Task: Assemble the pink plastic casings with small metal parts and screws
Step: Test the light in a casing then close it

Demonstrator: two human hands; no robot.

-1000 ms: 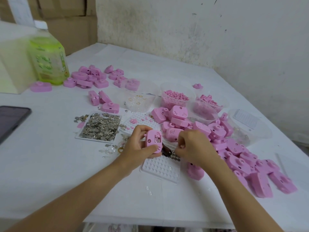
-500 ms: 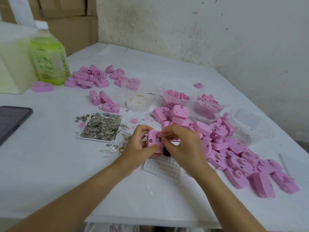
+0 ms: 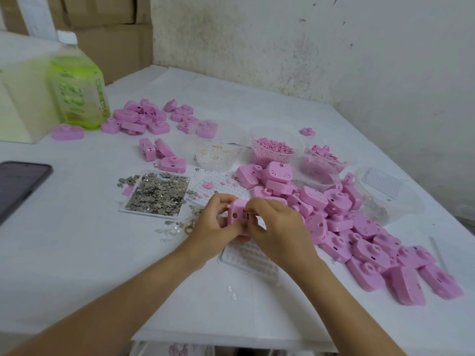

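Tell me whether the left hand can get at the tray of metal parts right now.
Probably yes. The tray of metal parts lies close beside the left hand, with only loose bits between. But that hand grips the pink casing, so the right hand would likely have to hold it alone first.

Green bottle point(image 3: 78, 93) (white cap) far left on table point(image 3: 64, 253); dark phone point(image 3: 18, 186) at left edge; cardboard boxes point(image 3: 108, 27) behind.

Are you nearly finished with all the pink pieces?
Not nearly. The small heap by the bottle may be finished ones. The left hand holds one casing while the right hand pinches at it. The big pile and the tray of metal bits are left.
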